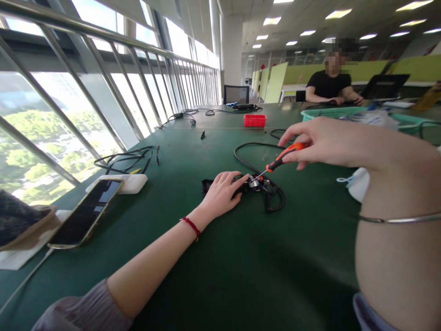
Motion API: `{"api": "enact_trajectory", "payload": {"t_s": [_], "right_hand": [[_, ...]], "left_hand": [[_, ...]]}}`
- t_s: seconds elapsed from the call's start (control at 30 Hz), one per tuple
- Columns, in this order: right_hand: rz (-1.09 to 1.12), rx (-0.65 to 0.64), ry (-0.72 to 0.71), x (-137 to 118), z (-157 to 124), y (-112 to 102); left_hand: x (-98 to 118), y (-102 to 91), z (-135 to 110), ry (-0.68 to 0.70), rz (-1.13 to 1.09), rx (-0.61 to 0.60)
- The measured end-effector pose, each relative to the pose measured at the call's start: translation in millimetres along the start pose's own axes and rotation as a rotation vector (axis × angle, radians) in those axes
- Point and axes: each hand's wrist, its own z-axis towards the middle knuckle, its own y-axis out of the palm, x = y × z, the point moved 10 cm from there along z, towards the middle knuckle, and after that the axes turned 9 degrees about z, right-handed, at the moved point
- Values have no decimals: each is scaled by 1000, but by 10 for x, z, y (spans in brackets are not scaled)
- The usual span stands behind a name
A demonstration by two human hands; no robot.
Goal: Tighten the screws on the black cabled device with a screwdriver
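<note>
While the left hand [223, 193] lay on the green table [241, 276], its grip was closed down over a small black device [207, 185], with the fingers curled across its top and pressing it to the surface. Just right of that grip, the open end of the device showed metal parts [255, 183] and thin coloured wires. The right hand [324, 142] hung above and to the right, its grip clamped on the orange and black handle of a screwdriver [285, 154], thumb and fingertips pinched together round it. The screwdriver slanted down to the left, and its thin shaft seemed to meet the metal parts, though the tip was too small to be sure. A black cable [241, 158] looped from the device, passing under the right grip and curling back just right of the left one.

A red cord bracelet [192, 226] circled the left wrist and a silver bangle [396, 219] the right forearm. Well to the left of the left grip lay a phone [86, 211], screen up, beside a white power bank [132, 183]. Beyond both grips stood a red box [255, 120] and a teal basket [327, 112], and a person in a black top [327, 85] sat at the far end of the table
</note>
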Motion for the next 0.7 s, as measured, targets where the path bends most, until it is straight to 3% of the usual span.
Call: {"api": "enact_trajectory", "payload": {"t_s": [0.1, 0.27, 0.4, 0.63, 0.7], "right_hand": [[-77, 36, -37, -29, 5, -46], [-27, -47, 22, -60, -16, 123], [-61, -27, 50, -109, -46, 144], [-230, 79, -160, -218, -41, -11], [-177, 74, -129, -177, -33, -8]], "left_hand": [[45, -14, 2, 41, -10, -5], [57, -37, 4, 53, -25, 0], [76, -59, 7, 65, -29, 9], [77, -64, 8, 65, -61, 8], [72, -61, 7, 65, -66, 11]]}}
